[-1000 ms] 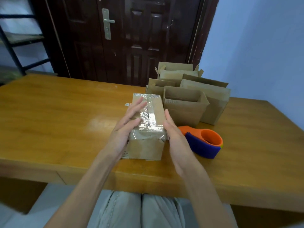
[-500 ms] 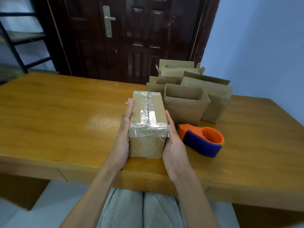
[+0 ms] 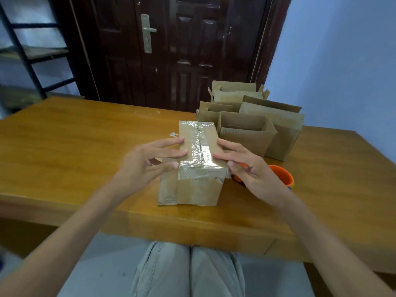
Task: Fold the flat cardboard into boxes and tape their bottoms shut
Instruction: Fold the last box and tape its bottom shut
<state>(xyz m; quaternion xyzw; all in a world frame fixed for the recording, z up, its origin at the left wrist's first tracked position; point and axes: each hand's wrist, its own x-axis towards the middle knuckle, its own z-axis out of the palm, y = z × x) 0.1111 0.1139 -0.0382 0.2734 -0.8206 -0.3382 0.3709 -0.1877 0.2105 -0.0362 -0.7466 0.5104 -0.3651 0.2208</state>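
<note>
A small cardboard box (image 3: 198,188) stands upside down near the table's front edge, its bottom seam covered with clear tape. My left hand (image 3: 150,161) lies at the box's left top edge, its straight fingers reaching onto the taped face. From the other side my right hand (image 3: 246,166) has its fingertips on the right top edge. Neither hand curls round the box. An orange and blue tape dispenser (image 3: 282,176) sits just right of the box, mostly hidden behind my right hand.
Several folded open-topped boxes (image 3: 246,136) stand in a cluster behind and to the right. A scrap of tape (image 3: 173,134) lies on the wooden table (image 3: 75,146) left of the box. A dark door and a blue wall stand beyond the table.
Both hands have come off the box's sides and now lie at its top edges with fingers spread. The box has turned slightly, showing its left side.
</note>
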